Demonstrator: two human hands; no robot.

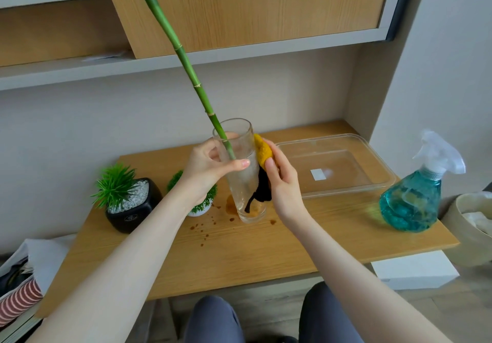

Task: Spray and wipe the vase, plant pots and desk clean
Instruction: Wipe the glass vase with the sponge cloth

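Note:
A tall clear glass vase (241,183) with a long green bamboo stem (183,58) in it is tilted above the wooden desk (239,249). My left hand (210,164) grips the vase near its rim. My right hand (279,180) holds a yellow and black cloth (262,153) against the vase's right side. A black square pot (133,207) with a spiky green plant stands at the left. A small white pot (198,209) with a round green plant is partly hidden behind my left wrist. Brown stains (205,228) dot the desk under the vase.
A clear plastic tray (372,156) lies at the back right of the desk. A spray bottle (415,199) with blue liquid stands at the right edge. A beige bin (468,225) sits beyond it. Shelves (186,60) hang above; a bag (21,289) lies lower left.

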